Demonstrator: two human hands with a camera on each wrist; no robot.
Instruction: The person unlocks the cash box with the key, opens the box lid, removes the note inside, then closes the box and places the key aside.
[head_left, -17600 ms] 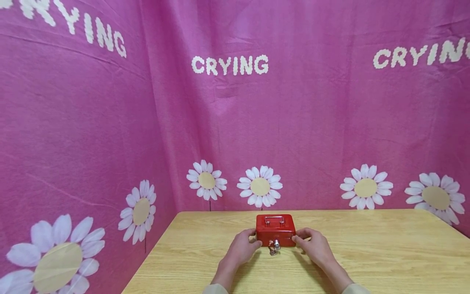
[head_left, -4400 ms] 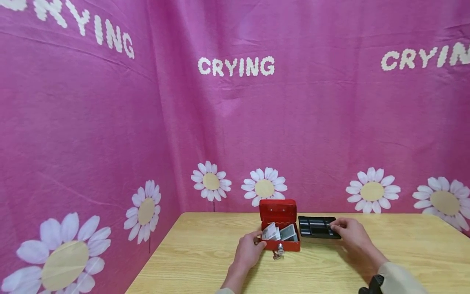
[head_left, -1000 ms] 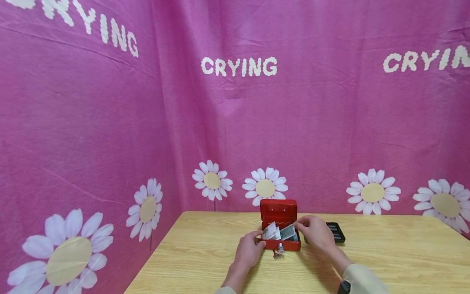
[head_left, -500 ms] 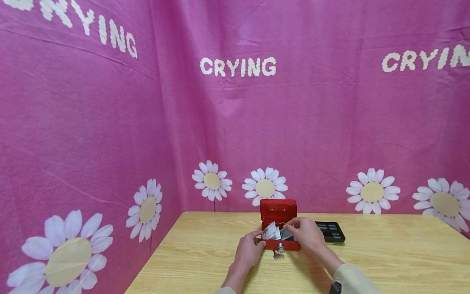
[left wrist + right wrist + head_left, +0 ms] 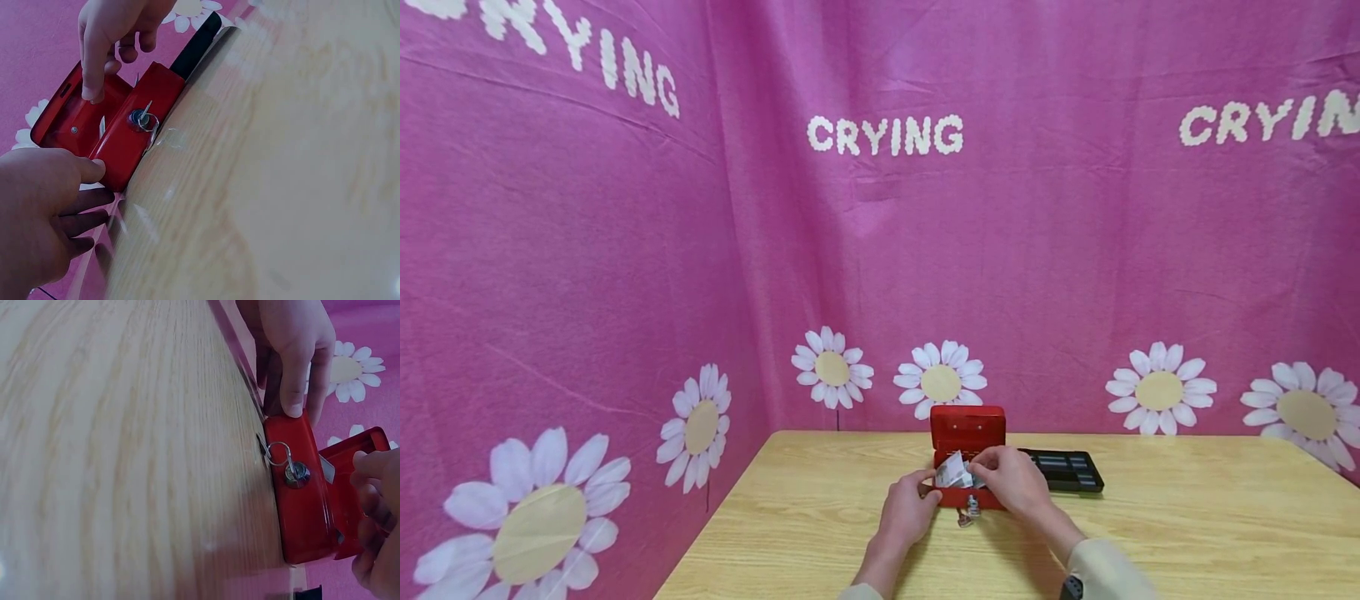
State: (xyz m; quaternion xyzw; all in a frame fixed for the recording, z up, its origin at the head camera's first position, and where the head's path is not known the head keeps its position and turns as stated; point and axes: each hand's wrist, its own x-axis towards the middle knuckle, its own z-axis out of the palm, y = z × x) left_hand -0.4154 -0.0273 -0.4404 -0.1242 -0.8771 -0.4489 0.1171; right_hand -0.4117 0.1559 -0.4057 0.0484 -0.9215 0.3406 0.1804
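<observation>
A red cash box point(image 5: 951, 497) stands on the table with its lid point(image 5: 967, 422) raised. My left hand point(image 5: 908, 510) grips the box's left end, the thumb on the front corner, as the left wrist view also shows. Folded banknotes point(image 5: 952, 472) stick up inside, towards the left. Over the box, my right hand point(image 5: 1017, 482) reaches in with its fingertips close to the notes; in the right wrist view no note shows between its fingers point(image 5: 370, 464). It hides the right part of the inside. A key sits in the front lock point(image 5: 297, 475), with a ring and another key hanging from it.
A black compartment tray point(image 5: 1084, 472) lies right of the box, partly behind my right hand. The wooden tabletop point(image 5: 1210, 517) reaches back to a pink curtain point(image 5: 1037, 250) printed with daisies and letters. Another curtain side stands on the left.
Over the last second my right hand has moved left across the box's opening, uncovering more of the tray. The left hand keeps its hold. Earlier, the lid was closed and the tray not in view.
</observation>
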